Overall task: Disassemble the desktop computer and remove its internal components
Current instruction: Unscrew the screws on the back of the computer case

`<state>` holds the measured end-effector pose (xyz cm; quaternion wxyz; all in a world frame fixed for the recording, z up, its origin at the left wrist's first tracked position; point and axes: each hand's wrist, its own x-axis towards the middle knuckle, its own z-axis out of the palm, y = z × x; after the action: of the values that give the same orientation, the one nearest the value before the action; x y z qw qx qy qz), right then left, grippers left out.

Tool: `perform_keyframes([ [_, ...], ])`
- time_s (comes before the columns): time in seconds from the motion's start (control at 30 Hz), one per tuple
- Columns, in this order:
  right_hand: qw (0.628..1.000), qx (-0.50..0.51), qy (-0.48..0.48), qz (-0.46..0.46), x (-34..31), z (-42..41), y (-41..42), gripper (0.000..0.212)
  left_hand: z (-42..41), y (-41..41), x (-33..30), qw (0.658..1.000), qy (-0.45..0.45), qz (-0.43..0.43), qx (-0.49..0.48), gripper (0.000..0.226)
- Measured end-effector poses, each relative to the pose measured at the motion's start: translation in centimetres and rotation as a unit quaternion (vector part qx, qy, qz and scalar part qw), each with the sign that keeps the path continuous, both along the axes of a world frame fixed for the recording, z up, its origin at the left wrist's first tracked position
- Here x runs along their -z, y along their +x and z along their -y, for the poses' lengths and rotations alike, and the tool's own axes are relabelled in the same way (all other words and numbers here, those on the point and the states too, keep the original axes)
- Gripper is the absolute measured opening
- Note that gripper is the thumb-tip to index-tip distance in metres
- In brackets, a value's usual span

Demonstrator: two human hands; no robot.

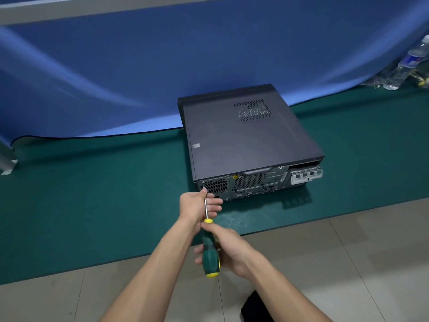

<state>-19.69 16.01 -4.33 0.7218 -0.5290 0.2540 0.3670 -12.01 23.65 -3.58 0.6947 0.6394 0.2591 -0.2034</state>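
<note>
Black sheet-metal desktop computer point(250, 138) is laid flat on the green mat point(92, 194), rigid and probably heavy. Screwdriver point(210, 249) handle is gripped by the right hand point(228, 248); its shaft is steadied by the left hand point(197, 205) at the near-left rear screw point(203, 182).

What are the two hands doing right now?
Left hand: pinches the screwdriver shaft near the tip.
Right hand: grips the screwdriver handle.

Left hand point(196, 205) pinches forward — right hand point(228, 248) behind it, fingers curled.
</note>
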Motion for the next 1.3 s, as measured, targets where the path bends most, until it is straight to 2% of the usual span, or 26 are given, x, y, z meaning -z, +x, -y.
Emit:
perform_keyframes([
  [0.07,0.996,-0.036,0.072,-0.032,-0.3,0.5,-0.2,0.030,0.0,0.1,0.1,1.000,-0.021,-0.004,-0.006,0.033],
  [0.13,0.998,-0.037,0.058,-0.007,0.0,0.6,-0.2,0.027,0.0,0.0,0.3,0.999,-0.037,-0.006,-0.015,0.031],
  [0.17,0.999,-0.033,0.021,0.017,0.2,0.4,-0.2,0.023,-0.1,-0.1,0.5,1.000,-0.017,0.002,-0.012,0.028],
  [0.23,0.997,-0.018,-0.056,0.054,0.4,0.0,-0.2,0.020,-0.5,-0.2,1.0,0.996,0.084,0.036,0.007,0.022],
  [0.3,0.996,0.018,-0.072,0.050,0.8,-0.2,-0.3,0.023,-1.0,-0.1,1.2,0.982,0.175,0.062,0.026,0.022],
  [0.37,0.998,0.039,-0.052,0.022,0.7,-0.1,-0.3,0.023,-1.2,0.3,1.2,0.977,0.201,0.056,0.051,0.021],
  [0.47,0.998,0.020,-0.050,0.017,0.2,0.0,0.0,0.023,-1.2,1.0,1.0,0.975,0.211,0.034,0.063,0.019],
  [0.6,0.999,0.032,-0.020,0.028,0.5,0.5,-0.1,0.025,-1.0,0.7,1.4,0.982,0.175,0.033,0.056,0.022],
  [0.7,0.995,0.059,-0.048,0.066,1.1,0.3,-0.5,0.017,-1.1,0.4,1.2,0.990,0.130,0.036,0.042,0.021],
  [0.83,0.983,0.110,-0.126,0.070,1.2,0.0,-0.3,0.037,-0.2,0.3,0.9,0.992,0.112,0.063,-0.004,0.005],
  [0.9,0.983,0.102,-0.135,0.068,0.8,0.0,-0.1,0.038,0.4,0.1,0.8,0.994,0.079,0.063,-0.040,0.003],
  [1.0,0.994,0.059,-0.078,0.053,-0.1,0.1,0.0,0.017,0.8,0.3,0.8,0.996,0.011,0.041,-0.076,0.009],
  [1.1,0.998,0.037,-0.016,0.045,-0.6,0.7,0.0,0.020,0.8,0.6,0.8,0.997,-0.024,0.036,-0.067,0.017],
  [1.17,0.995,0.040,-0.056,0.076,-0.5,0.8,-0.1,0.017,0.6,0.7,0.6,0.996,-0.040,0.031,-0.072,0.018],
  [1.3,0.970,0.046,-0.206,0.121,-0.1,0.2,-0.2,0.015,1.0,1.5,0.2,0.991,-0.058,0.014,-0.123,0.005],
])
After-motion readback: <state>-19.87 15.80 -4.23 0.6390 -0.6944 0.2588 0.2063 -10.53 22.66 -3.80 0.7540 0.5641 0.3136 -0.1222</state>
